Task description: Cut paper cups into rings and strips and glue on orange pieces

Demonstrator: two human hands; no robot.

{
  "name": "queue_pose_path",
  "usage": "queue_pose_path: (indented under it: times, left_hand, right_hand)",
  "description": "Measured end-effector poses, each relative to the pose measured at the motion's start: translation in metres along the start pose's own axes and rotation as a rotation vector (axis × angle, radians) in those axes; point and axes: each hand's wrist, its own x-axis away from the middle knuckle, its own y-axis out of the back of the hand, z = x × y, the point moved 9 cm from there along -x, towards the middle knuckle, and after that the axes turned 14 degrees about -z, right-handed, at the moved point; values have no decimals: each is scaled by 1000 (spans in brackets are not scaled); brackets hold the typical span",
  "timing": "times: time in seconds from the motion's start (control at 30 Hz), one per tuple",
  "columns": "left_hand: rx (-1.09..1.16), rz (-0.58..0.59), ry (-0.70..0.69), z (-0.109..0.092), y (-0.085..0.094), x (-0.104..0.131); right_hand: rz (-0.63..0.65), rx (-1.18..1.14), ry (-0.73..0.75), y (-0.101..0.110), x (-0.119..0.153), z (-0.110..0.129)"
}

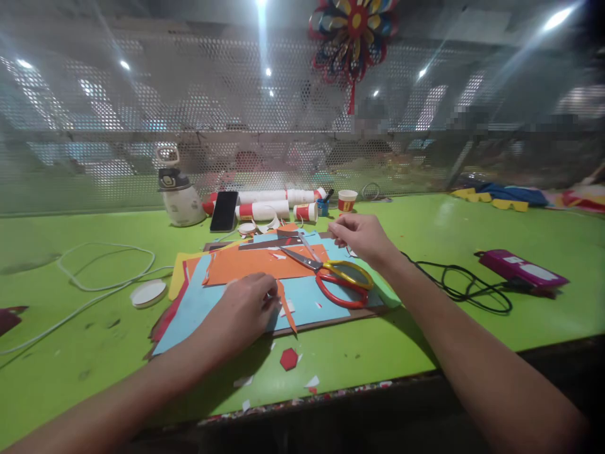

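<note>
My left hand [250, 306] is closed at the near side of a pile of coloured paper, with a narrow orange paper strip [287, 309] coming out from its fingertips. My right hand [362, 236] hovers over the far right of the pile, its fingers pinched together; whatever is between them is too small or hidden. Scissors [307, 262] with one red and one yellow handle lie partly open on the pile between my hands. Under them are an orange sheet [236, 268] and light blue paper [189, 315]. A small red hexagon [288, 359] rests near the table's front edge.
Behind the pile are a phone [224, 211], a white bottle [182, 203], paper cups [347, 200] and a small blue pot [322, 207]. A white lid [148, 293] and cable lie left. At right sits a purple device [522, 270] beside a black cord [466, 296].
</note>
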Motion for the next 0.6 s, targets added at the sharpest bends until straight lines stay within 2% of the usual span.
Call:
queue_pose_path:
  times: [0.1, 0.23, 0.37, 0.6]
  left_hand:
    - [-13, 6, -35, -6, 2, 3]
    - [7, 24, -127, -27, 1, 9]
    - [-63, 105, -194, -42, -7, 17]
    - [-53, 128, -194, -41, -14, 23]
  right_hand:
    - [26, 52, 49, -5, 5, 7]
    - [50, 113, 102, -9, 10, 15]
    - [60, 149, 144, -9, 13, 23]
    - [74, 207, 191, -10, 17, 30]
